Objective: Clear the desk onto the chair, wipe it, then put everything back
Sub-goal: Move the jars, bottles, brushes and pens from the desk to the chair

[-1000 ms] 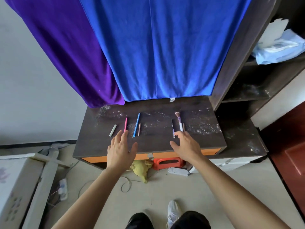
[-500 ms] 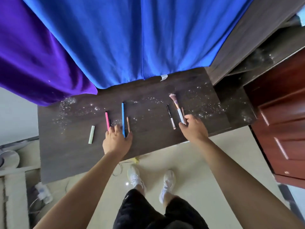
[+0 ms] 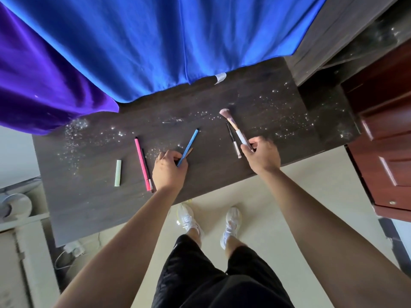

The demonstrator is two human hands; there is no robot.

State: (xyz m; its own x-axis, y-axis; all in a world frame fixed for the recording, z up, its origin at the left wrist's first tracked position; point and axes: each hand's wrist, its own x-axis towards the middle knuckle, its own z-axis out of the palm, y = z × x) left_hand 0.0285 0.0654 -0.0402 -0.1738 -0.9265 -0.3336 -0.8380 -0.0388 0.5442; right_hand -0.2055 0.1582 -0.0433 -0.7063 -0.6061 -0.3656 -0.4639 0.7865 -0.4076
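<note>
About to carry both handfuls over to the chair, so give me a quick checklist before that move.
1. Left hand grips blue pen: ok.
2. Right hand pinches makeup brush by its handle: ok.
3. Tan pencil at left fingers held too: cannot tell.
4. Desk emptied: not ok; pink pen, green stick, slim liner lie there.
5. Chair free: cannot tell, out of view.

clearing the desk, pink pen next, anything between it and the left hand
Only a thin dark pencil, lying against the pink pen on the side of the left hand, which grips the blue pen.
</note>
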